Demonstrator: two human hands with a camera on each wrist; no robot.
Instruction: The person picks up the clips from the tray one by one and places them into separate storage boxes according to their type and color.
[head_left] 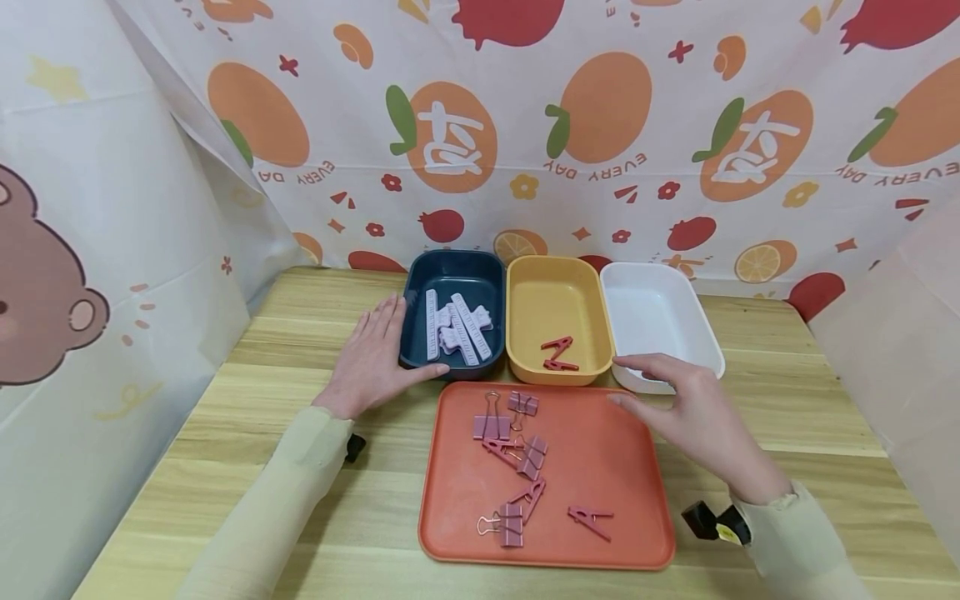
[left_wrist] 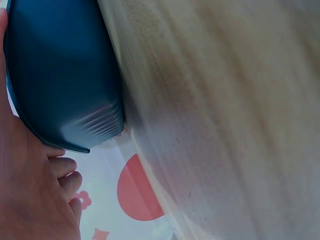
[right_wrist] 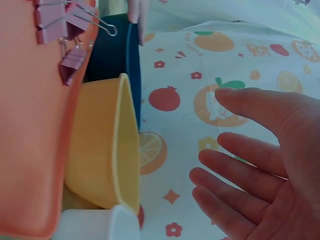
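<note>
resting along the outer wall of a navy rounded plastic box (head_left: 461, 267), the left hand (head_left: 371, 360) has extended fingers there and its thumb at the near rim, not curled in a grip. just right of it, inside, lie long lilac plastic clips (head_left: 471, 327), their long axes mostly running away from the body. the right hand (head_left: 693, 408), empty with fingers parted, hovers by the near edge of a white rounded plastic box (head_left: 648, 287). toward the body and left of that hand, on a flat orange-red plastic tray (head_left: 622, 467), a v-shaped red plastic clip (head_left: 582, 515) lies nearer to it than to the left hand, legs opening rightward. mauve metal binder clips (head_left: 512, 527) sit farther left. open tray surface separates the right hand from this red clip.
</note>
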